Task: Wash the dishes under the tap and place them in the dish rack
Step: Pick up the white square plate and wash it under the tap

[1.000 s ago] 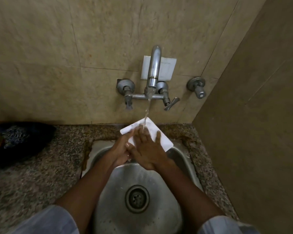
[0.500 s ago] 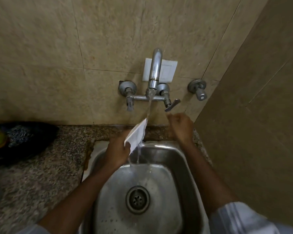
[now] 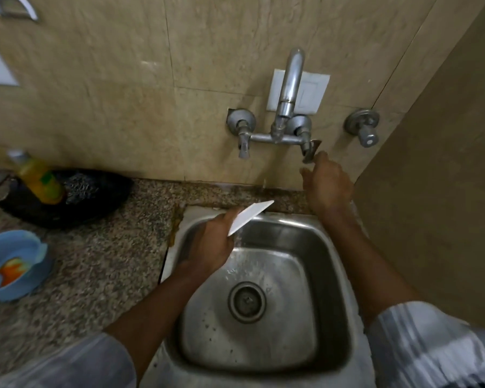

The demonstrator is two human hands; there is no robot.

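My left hand (image 3: 213,242) grips a flat white square plate (image 3: 249,217), held on edge over the left back part of the steel sink (image 3: 333,264). My right hand (image 3: 326,186) is raised to the tap's right lever handle (image 3: 310,152), with its fingertips touching the lever. The wall tap (image 3: 287,91) stands above the sink; no stream comes from its spout. Water drips off the plate's lower corner.
A black basin (image 3: 95,203) holding a yellow bottle (image 3: 38,177) and a scrubber sits on the granite counter (image 3: 101,261) at left. A blue bowl (image 3: 11,267) stands at the far left edge. A side wall (image 3: 431,191) closes the right. A separate valve (image 3: 363,126) sits on the back wall.
My right hand left the plate and rose to the tap's right lever. The water stream has stopped. My left hand turned the plate on edge and shifted it left.
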